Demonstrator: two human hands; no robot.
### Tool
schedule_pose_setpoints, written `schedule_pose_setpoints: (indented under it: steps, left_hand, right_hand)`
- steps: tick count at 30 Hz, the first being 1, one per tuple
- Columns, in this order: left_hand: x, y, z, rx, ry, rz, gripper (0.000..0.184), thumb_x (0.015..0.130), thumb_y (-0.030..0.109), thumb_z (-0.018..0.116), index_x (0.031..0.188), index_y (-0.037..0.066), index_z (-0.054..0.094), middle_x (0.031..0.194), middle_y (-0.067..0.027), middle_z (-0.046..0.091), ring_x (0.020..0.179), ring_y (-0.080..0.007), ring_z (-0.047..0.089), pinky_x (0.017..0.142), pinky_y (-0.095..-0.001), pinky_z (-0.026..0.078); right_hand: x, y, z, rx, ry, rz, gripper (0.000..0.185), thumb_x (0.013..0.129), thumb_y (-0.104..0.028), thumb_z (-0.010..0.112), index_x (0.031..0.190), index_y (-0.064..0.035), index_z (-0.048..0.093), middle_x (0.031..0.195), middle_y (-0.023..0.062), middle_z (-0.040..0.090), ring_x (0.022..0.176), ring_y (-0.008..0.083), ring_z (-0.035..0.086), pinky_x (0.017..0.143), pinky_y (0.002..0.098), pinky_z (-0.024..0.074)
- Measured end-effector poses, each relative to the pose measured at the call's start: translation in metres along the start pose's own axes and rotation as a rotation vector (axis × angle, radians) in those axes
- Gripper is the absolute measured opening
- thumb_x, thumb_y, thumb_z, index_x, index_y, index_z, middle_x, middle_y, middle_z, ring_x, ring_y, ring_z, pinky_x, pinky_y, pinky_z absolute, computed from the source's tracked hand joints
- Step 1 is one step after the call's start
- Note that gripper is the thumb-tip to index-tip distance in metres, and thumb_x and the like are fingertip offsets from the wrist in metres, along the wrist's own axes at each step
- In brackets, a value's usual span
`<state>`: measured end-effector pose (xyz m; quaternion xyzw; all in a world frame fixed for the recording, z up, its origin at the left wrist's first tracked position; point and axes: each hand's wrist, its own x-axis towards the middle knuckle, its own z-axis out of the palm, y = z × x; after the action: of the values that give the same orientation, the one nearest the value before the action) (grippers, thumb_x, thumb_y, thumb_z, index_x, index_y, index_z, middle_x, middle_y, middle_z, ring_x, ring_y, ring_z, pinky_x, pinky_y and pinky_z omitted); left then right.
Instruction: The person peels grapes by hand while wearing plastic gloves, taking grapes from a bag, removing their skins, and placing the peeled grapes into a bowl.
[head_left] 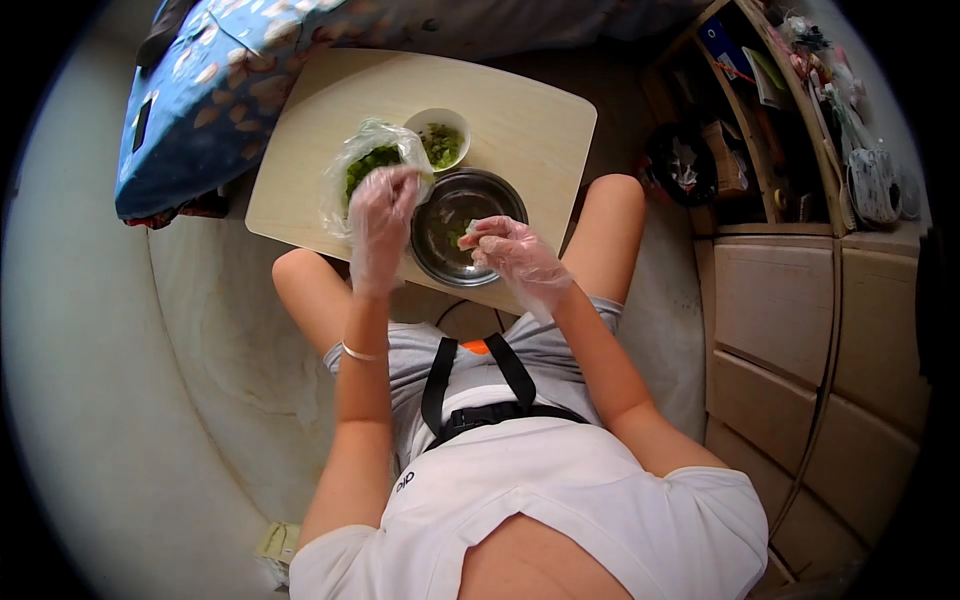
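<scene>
My left hand (382, 220), in a clear plastic glove, is closed in a pinch beside the bag's right side; what its fingertips hold is too blurred to name. A clear plastic bag (337, 185) stands open with leafy greens (372, 165) inside. Over the right part of a metal bowl (425, 262), my gloved right hand (515, 252) has its fingertips drawn together. Something small and pale green shows at those fingertips, too small to identify. Small green bits (455, 232) lie in the metal bowl. Behind it, a white bowl (463, 125) contains chopped-looking greens (440, 145).
Everything stands on a low pale table (520, 95) in front of my knees. A bed with a blue floral cover (215, 100) borders it at the back left. To the right are wooden shelves (770, 190), a black-lined bin (680, 165) and drawers (770, 295).
</scene>
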<state>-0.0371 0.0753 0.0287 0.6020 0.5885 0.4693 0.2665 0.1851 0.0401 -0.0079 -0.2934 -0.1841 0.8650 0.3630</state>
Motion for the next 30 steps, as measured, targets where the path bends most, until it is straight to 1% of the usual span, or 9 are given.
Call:
schedule_pose_setpoints:
  steps: [1,2,4,7,13,16,21,27,30]
  left_hand:
    - [0.018,-0.006,0.001,0.216,0.020,0.243,0.011,0.089,0.013,0.066,0.094,0.004,0.069,0.081,-0.0098,0.066,0.069,-0.0239,0.062,0.065,-0.0335,0.050]
    - [0.033,-0.012,0.005,0.215,0.017,0.246,0.011,0.089,0.013,0.066,0.094,0.004,0.069,0.081,-0.0098,0.066,0.069,-0.0239,0.062,0.065,-0.0335,0.050]
    - [0.060,-0.023,0.014,0.493,-0.076,0.326,0.012,0.082,0.016,0.070,0.091,0.008,0.071,0.084,-0.0122,0.066,0.079,-0.0327,0.062,0.072,-0.0408,0.050]
    - [0.086,-0.039,0.027,0.623,-0.164,0.381,0.012,0.078,0.018,0.073,0.088,0.011,0.072,0.083,-0.0111,0.067,0.079,-0.0319,0.063,0.073,-0.0423,0.050]
    - [0.104,-0.079,0.042,0.562,-0.196,0.425,0.008,0.077,0.017,0.074,0.083,0.012,0.072,0.079,-0.0107,0.067,0.078,-0.0321,0.063,0.072,-0.0433,0.050]
    - [0.105,-0.081,0.041,0.591,-0.207,0.399,0.008,0.081,0.019,0.071,0.085,0.012,0.072,0.078,-0.0112,0.067,0.078,-0.0324,0.064,0.071,-0.0438,0.050]
    - [0.104,-0.070,0.038,0.664,-0.245,0.332,0.013,0.085,0.024,0.067,0.087,0.012,0.073,0.080,-0.0130,0.067,0.076,-0.0335,0.064,0.069,-0.0449,0.051]
    - [0.091,-0.047,0.031,0.542,-0.137,0.419,0.012,0.088,0.020,0.065,0.087,0.010,0.072,0.081,-0.0158,0.067,0.075,-0.0347,0.064,0.066,-0.0434,0.051]
    - [0.058,-0.023,0.025,0.330,-0.231,0.402,0.013,0.090,0.015,0.065,0.092,0.003,0.070,0.080,-0.0177,0.065,0.071,-0.0331,0.064,0.065,-0.0395,0.051]
  right_hand:
    - [0.000,0.001,-0.001,-0.066,0.041,0.006,0.026,0.089,-0.006,0.067,0.112,0.0002,0.057,0.109,0.0165,0.065,0.088,0.0174,0.065,0.081,0.0300,0.0545]
    - [0.000,0.001,-0.004,-0.065,0.043,0.002,0.026,0.089,-0.006,0.067,0.112,0.0002,0.057,0.109,0.0165,0.065,0.088,0.0174,0.065,0.081,0.0300,0.0545]
    - [0.003,0.005,-0.014,-0.179,-0.012,-0.022,0.026,0.088,-0.004,0.068,0.110,-0.0009,0.056,0.109,0.0159,0.065,0.089,0.0175,0.065,0.078,0.0313,0.0559]
    - [0.003,0.012,-0.025,-0.117,-0.070,-0.056,0.029,0.088,-0.003,0.068,0.113,-0.0007,0.054,0.112,0.0167,0.064,0.092,0.0204,0.066,0.079,0.0328,0.0576]
    - [-0.005,0.009,-0.025,-0.115,-0.041,-0.061,0.032,0.091,-0.003,0.064,0.121,0.0016,0.054,0.120,0.0175,0.060,0.107,0.0287,0.065,0.090,0.0356,0.0569]
    - [-0.005,0.006,-0.027,-0.113,-0.054,-0.014,0.032,0.093,-0.005,0.062,0.123,-0.0002,0.054,0.121,0.0158,0.059,0.106,0.0246,0.065,0.093,0.0324,0.0549]
    - [-0.001,0.003,-0.026,-0.114,-0.033,0.002,0.037,0.092,-0.009,0.066,0.124,0.0010,0.051,0.115,0.0167,0.062,0.105,0.0278,0.065,0.088,0.0353,0.0577]
    - [0.001,0.003,-0.021,-0.107,0.025,-0.079,0.034,0.089,-0.010,0.070,0.116,-0.0002,0.052,0.110,0.0164,0.064,0.100,0.0250,0.066,0.086,0.0356,0.0584]
    - [0.001,0.002,-0.021,-0.143,0.027,-0.124,0.031,0.089,-0.008,0.070,0.113,-0.0002,0.053,0.109,0.0156,0.064,0.098,0.0235,0.066,0.086,0.0355,0.0581]
